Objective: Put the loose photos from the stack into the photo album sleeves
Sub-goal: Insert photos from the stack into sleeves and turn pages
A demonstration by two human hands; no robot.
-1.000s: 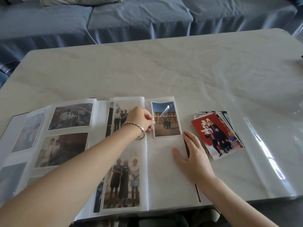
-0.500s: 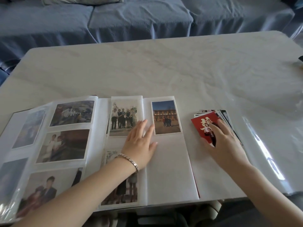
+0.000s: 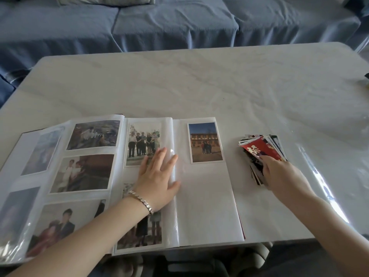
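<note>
The open photo album [image 3: 209,206] lies at the table's front edge, its left pages filled with photos. My left hand [image 3: 157,176] rests flat on the middle page, fingers straight, wearing a bracelet. On the right page, a photo of a brick building [image 3: 205,142] sits in the top sleeve, and the sleeve below it holds nothing. The loose photo stack [image 3: 259,146], topped by a red photo, lies fanned to the right of the album. My right hand [image 3: 283,176] grips the stack's near end, thumb on the red photo, and the near edge looks lifted.
The pale marble-look table [image 3: 199,86] has a clear glossy cover [image 3: 329,192] that glares at the right. Behind it stands a blue-covered sofa [image 3: 179,23]. A small dark object [image 3: 367,76] shows at the right edge.
My left hand let go of the sleeve's edge and laid itself flat on the page. My right hand moved from the album's right page to the photo stack and took hold of it.
</note>
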